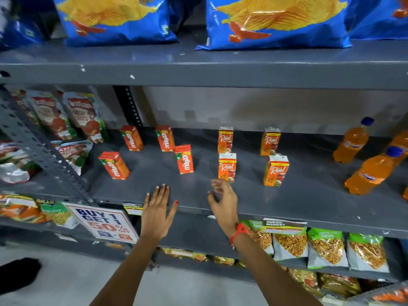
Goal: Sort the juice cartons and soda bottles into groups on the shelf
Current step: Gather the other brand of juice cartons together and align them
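Several red Maaza juice cartons (184,159) stand apart on the left half of the grey middle shelf (287,195). To their right stand several orange Real juice cartons (227,167) in two rows. Orange soda bottles (371,171) with blue caps stand at the far right. My left hand (157,208) lies flat and open on the shelf's front edge, below the Maaza cartons. My right hand (223,200) hovers with loosely curled fingers just in front of the nearest Real carton, holding nothing.
Blue chip bags (276,23) fill the shelf above. Red snack packets (84,115) sit beyond the perforated upright at left. A "Buy 1 Get 1" sign (103,224) hangs at the lower left. Green namkeen packs (326,248) line the shelf below.
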Tool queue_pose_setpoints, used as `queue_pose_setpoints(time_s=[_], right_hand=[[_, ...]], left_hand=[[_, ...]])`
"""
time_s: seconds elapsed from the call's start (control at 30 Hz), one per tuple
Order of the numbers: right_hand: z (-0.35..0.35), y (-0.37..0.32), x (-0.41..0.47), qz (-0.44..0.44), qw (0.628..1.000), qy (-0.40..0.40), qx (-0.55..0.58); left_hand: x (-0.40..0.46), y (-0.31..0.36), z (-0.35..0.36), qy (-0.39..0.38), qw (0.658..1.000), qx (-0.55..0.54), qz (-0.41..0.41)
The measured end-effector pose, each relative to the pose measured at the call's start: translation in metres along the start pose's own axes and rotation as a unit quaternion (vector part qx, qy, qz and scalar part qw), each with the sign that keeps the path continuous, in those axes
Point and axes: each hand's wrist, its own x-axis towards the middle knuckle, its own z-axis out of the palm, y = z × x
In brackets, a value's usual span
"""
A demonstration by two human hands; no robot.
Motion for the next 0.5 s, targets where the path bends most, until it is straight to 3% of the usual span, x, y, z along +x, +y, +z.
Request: queue_pose_setpoints(time_s=[0.17, 0.5], right_hand=[[0.047, -0.026, 0.038, 0.024, 0.988, -0.127, 0.090], [0.086, -0.018, 0.091, 0.079, 0.987, -0.106, 0.086]], left_hand=[[0.012, -0.055, -0.016, 0.013, 0.999, -0.004, -0.044], [0.017, -0.095, -0.008, 0.012, 1.000, -0.011, -0.027]])
